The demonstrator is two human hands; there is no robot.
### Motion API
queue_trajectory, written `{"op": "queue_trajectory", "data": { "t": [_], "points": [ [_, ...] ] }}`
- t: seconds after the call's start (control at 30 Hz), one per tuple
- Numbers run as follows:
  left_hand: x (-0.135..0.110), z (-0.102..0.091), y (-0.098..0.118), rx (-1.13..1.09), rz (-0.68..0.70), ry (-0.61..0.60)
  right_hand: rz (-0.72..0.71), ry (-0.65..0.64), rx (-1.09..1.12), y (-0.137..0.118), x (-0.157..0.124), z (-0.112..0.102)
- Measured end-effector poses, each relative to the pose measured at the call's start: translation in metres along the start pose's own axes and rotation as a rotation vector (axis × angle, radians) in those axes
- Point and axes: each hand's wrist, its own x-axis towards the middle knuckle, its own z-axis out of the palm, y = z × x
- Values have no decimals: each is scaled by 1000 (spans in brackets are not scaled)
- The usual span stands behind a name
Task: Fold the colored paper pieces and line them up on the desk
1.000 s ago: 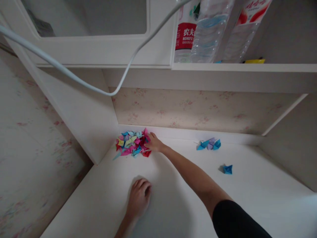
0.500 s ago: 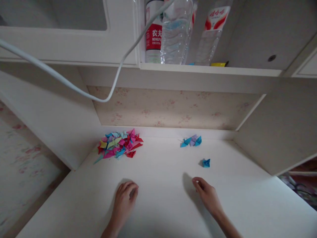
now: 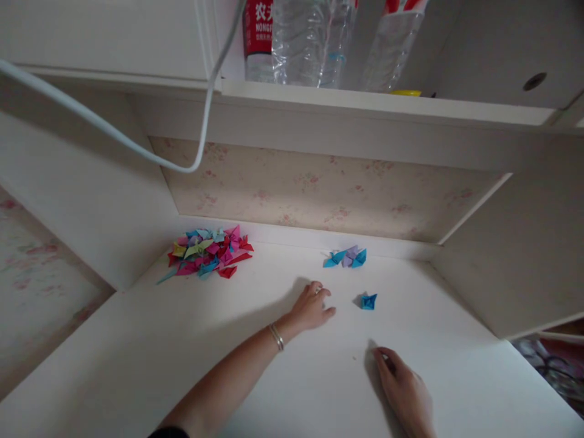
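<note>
My left hand [image 3: 314, 307] reaches over the white tabletop with its fingers spread and nothing in them. Just to its right sits a small blue folded-paper piece [image 3: 368, 302], apart from the fingertips. Beyond that hand, near the back edge, lie a few folded-paper pieces together, blue at both ends [image 3: 335, 260] with a lilac one [image 3: 351, 256] between. My right hand [image 3: 404, 386] rests nearer the front on the right, fingers curled in and thumb against them; no object shows in it. A heap of colourful folded papers [image 3: 210, 252] is at the back left.
A white cable [image 3: 137, 152] hangs in front of the cabinet at upper left. Clear plastic bottles [image 3: 298, 45] stand on the shelf [image 3: 365, 100] above the tabletop [image 3: 283, 389]. White side panels [image 3: 511, 243] bound the desk. A tiny speck [image 3: 354, 358] lies between the hands.
My left hand has moved right and forward towards the blue paper piece, its fingers opening out. My right hand has drawn back slightly towards the front right. The view has shifted a little.
</note>
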Motion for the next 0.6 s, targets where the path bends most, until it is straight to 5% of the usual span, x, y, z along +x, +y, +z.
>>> {"op": "queue_trajectory", "data": {
  "t": [0.13, 0.3, 0.43, 0.6],
  "points": [
    [66, 3, -4, 87, 16, 71, 5, -57, -28, -3, 2, -1],
    [127, 11, 18, 233, 148, 70, 32, -76, -33, -2, 5, 0],
    [163, 35, 38, 328, 240, 17, 52, -91, -35, 1, 9, 3],
    [190, 68, 46, 369, 111, 17, 60, -106, 17, 8, 16, 6]
  ]
}}
